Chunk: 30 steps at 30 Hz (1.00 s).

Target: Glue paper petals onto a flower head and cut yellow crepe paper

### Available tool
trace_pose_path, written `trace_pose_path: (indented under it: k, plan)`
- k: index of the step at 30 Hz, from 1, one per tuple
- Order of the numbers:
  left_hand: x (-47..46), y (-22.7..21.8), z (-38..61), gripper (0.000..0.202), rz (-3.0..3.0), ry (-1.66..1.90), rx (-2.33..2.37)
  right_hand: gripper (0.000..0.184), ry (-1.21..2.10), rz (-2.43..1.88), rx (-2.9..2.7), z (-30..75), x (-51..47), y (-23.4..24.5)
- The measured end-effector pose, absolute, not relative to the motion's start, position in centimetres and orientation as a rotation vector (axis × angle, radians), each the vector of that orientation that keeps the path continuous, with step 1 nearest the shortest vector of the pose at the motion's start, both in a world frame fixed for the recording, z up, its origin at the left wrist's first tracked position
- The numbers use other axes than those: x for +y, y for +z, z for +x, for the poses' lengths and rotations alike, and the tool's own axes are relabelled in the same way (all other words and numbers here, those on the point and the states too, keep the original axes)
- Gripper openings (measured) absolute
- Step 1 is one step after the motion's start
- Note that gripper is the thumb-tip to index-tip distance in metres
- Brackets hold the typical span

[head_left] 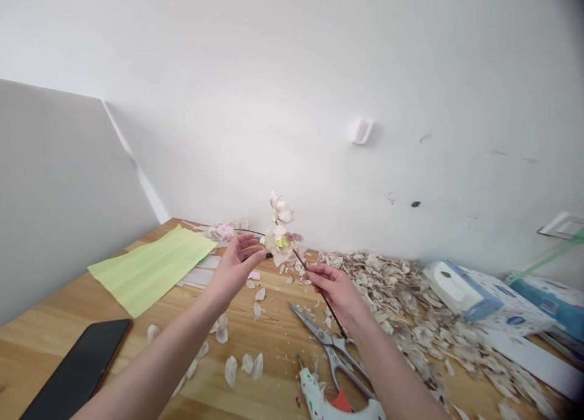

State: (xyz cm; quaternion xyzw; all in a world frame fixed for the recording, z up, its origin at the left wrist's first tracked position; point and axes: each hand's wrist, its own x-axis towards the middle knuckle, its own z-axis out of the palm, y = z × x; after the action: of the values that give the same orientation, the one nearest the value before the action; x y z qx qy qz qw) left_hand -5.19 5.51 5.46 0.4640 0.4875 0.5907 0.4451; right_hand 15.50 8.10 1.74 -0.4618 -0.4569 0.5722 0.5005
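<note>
My right hand [336,289] pinches the thin brown stem of an artificial flower branch [298,259], which tilts up and to the left. Pale cream blossoms sit at its upper end, the lower one with a yellow centre and a mauve petal. Beside that lower blossom is my left hand [239,259], its fingers stretched and apart with nothing seen in them. I cannot tell whether its fingertips touch the petals. Below my right hand lie grey metal scissors [326,338] and a white, speckled glue gun [314,395], partly covered by my right forearm.
A big heap of dry, pale petals [392,292] covers the table's right side, near tissue packs [493,298]. Loose petals [230,371] are scattered in front. At left lie yellow-green paper [152,268] and a black phone [79,368]. Another pink flower [225,230] rests by the wall.
</note>
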Motion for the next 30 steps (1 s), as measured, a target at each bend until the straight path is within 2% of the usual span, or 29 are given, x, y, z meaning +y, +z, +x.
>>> trace_pose_path:
  k: [4,12,20,30]
  plan:
    - [5.5,5.9,-4.9,0.041,1.197,1.399,1.225,0.033,1.361,-1.112,-1.125,15.5,7.9,1.6]
    - [5.5,5.9,-5.6,0.049,1.315,1.254,1.288,0.031,1.319,-1.137,-1.159,16.0,8.3,1.0]
    - [7.2,4.3,-5.8,0.027,1.391,1.235,1.409,0.033,1.281,-1.166,-1.187,16.1,7.8,1.5]
    - [5.6,3.9,-7.1,0.025,1.567,1.081,1.403,0.033,1.168,-1.193,-1.231,16.7,8.1,1.0]
